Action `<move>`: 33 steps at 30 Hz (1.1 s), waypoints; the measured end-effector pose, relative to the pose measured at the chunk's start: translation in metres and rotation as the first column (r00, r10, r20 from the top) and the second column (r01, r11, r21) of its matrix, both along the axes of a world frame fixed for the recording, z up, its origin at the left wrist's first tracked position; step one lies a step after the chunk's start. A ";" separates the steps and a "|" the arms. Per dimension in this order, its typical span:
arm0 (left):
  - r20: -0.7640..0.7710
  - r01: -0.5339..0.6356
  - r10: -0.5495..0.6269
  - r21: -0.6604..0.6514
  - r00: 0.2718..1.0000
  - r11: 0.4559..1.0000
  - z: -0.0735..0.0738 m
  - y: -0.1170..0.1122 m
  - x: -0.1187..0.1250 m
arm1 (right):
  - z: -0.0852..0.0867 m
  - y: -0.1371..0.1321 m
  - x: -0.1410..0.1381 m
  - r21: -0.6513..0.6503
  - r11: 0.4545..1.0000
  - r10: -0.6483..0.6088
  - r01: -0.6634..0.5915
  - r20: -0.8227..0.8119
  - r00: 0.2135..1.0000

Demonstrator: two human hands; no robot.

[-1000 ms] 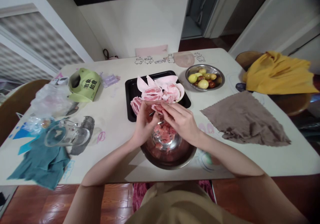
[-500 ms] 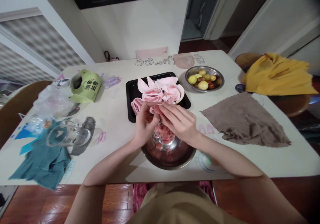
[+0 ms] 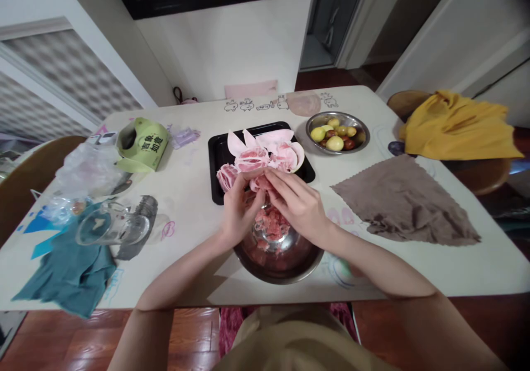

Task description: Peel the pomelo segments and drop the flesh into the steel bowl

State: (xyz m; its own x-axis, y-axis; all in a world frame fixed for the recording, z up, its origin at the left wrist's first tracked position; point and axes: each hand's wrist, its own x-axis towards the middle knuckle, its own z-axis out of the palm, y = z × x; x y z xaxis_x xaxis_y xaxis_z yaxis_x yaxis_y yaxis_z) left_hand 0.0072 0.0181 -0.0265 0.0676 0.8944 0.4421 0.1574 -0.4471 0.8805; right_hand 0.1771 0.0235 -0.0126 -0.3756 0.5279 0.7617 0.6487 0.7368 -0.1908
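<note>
Both hands meet above a steel bowl [image 3: 290, 271] near the table's front edge. My left hand [image 3: 242, 208] is closed around one side of a pink pomelo segment [image 3: 260, 183]. My right hand [image 3: 300, 202] presses its fingers on the other side of the segment and partly covers it. Loose pieces of reddish pomelo pulp [image 3: 273, 223] lie in the bowl below. Just behind the hands, a black tray [image 3: 218, 144] bears pomelo segments [image 3: 252, 159] and pale pink pieces of rind [image 3: 275, 136].
A steel bowl of yellow and brown fruit [image 3: 334, 143] stands back right. A brown cloth [image 3: 414, 200] lies on the right. To the left are a glass pitcher [image 3: 120, 224], a teal cloth [image 3: 70, 274], a green carton [image 3: 143, 144] and a plastic bag [image 3: 86, 167].
The view has shifted very slightly. Both hands stay over the bowl on the pomelo segment, with only a small shift of the fingers.
</note>
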 end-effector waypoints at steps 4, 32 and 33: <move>-0.080 -0.018 0.023 0.054 0.997 0.998 0.002 -0.004 0.001 | -0.008 0.001 0.001 0.077 0.997 -0.017 0.014 0.042 0.999; -0.253 0.062 0.133 0.636 0.958 0.769 -0.005 -0.006 -0.002 | -0.007 -0.003 0.013 0.321 0.944 0.074 -0.077 0.022 0.997; -0.266 0.072 0.132 0.640 0.955 0.765 -0.005 -0.006 -0.002 | -0.008 -0.002 0.013 0.326 0.943 0.070 -0.072 0.020 0.997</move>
